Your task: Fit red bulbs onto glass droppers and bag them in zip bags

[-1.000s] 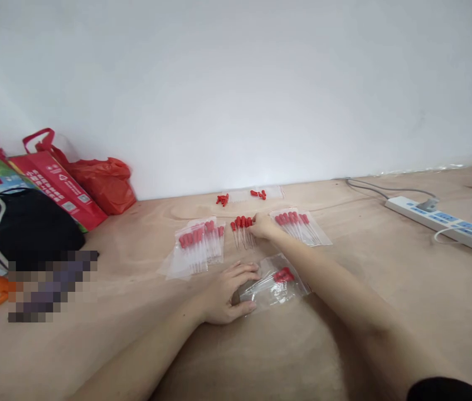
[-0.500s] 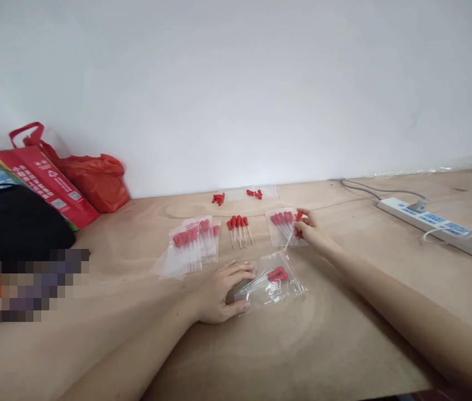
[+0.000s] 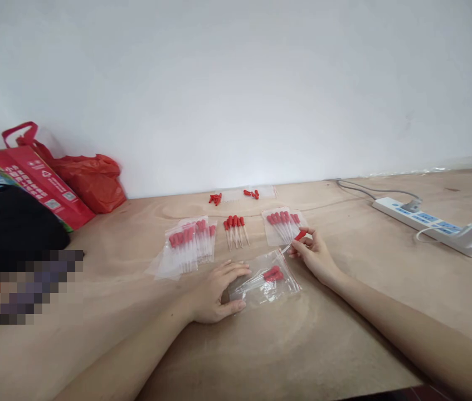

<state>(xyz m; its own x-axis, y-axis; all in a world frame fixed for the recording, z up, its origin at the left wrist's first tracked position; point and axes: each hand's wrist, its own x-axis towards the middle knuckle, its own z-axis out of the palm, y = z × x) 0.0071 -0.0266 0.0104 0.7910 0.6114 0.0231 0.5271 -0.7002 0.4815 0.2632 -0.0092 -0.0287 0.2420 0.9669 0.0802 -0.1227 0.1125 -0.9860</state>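
Between the thumb and fingers of my right hand (image 3: 309,253) is a dropper (image 3: 300,235) with a red bulb. Its clear tip slants down to the left, at the upper right edge of a clear zip bag (image 3: 290,284). Inside that bag lie a few more red-bulbed droppers (image 3: 273,274), bulbs to the right. My left hand (image 3: 223,292) lies on the bag's left end, fingers stretched out and thumb apart. Beyond, several loose droppers (image 3: 236,223) stand in a row on the table. Filled bags lie on both sides, a left pile (image 3: 181,248) and a right one (image 3: 275,228).
Loose red bulbs (image 3: 215,199) and another bag with red bulbs (image 3: 252,194) lie near the wall. A white power strip (image 3: 419,220) with cables is at the right. Red shopping bags (image 3: 93,181) and a black bag (image 3: 18,228) stand at the left.
My right hand has moved down and toward me with the dropper, from beside the right filled bag to the near bag's edge. My left hand stays on the bag; the view shifts slightly.
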